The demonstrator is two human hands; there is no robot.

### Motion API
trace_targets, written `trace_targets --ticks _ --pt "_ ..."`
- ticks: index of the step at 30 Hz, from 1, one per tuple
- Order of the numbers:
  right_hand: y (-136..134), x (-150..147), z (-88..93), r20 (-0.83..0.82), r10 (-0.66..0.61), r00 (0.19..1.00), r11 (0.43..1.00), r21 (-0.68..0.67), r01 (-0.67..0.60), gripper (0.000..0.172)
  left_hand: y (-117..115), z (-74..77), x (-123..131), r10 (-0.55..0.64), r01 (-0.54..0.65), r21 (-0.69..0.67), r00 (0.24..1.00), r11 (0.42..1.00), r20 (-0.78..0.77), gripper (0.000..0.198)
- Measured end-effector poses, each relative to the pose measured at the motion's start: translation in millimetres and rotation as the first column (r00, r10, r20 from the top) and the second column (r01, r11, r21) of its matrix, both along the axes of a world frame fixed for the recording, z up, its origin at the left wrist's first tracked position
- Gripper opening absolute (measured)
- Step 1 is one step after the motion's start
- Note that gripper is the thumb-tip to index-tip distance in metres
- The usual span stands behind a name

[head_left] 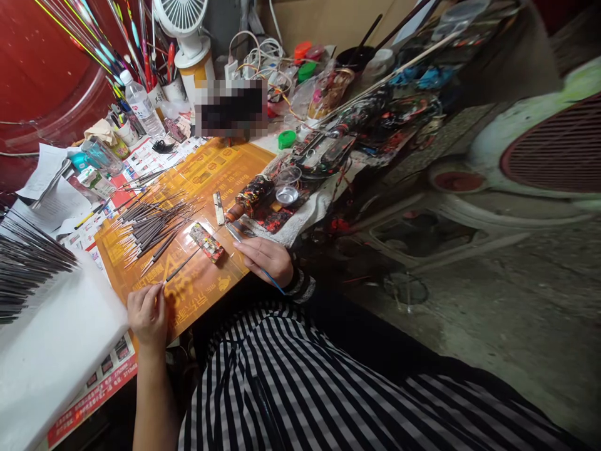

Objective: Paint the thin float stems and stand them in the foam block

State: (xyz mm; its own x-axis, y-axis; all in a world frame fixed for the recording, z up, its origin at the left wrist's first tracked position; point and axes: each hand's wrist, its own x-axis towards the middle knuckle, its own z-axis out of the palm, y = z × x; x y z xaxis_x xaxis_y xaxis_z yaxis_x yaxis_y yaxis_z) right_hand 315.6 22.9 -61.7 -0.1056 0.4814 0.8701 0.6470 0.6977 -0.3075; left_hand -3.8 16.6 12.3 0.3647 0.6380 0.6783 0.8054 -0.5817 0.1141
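Paper-covered worktop, concrete floor at right, one orange sheet, roughly thirty loose rods at left, left hand with grip closed on one thin dark rod, right hand with grip closed on one blue-shafted brush, both above the near worktop edge

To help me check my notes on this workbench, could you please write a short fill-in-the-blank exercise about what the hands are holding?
The right hand holds a fine brush with a ____ handle.
The left hand holds a slender stick above a printed sheet coloured ____.
The person's shirt has black and ____ stripes.

Missing words: blue; orange; white.
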Motion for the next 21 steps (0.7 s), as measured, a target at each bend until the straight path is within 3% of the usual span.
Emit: trace_targets --ticks 4,10,21 --pt "-6.9 -12.2 1.2 -0.046 0.003 0.999 0.999 0.051 -0.001 0.048 -1.2 -1.2 0.3 0.014 -0.014 -0.012 1.000 1.000 -0.002 0.015" --pt "-16.8 -44.0 2.2 -0.041 0.158 0.987 0.987 0.040 -0.156 0.049 -4.7 -5.8 -1.0 0.046 -0.045 -0.059 0.999 0.997 0.016 0.014" --pt "-17.8 -49.2 1.4 0.034 0.093 0.995 0.995 -0.029 -0.092 0.051 -6.2 -6.7 -0.1 0.041 -0.039 -0.067 0.999 0.997 0.031 0.016"
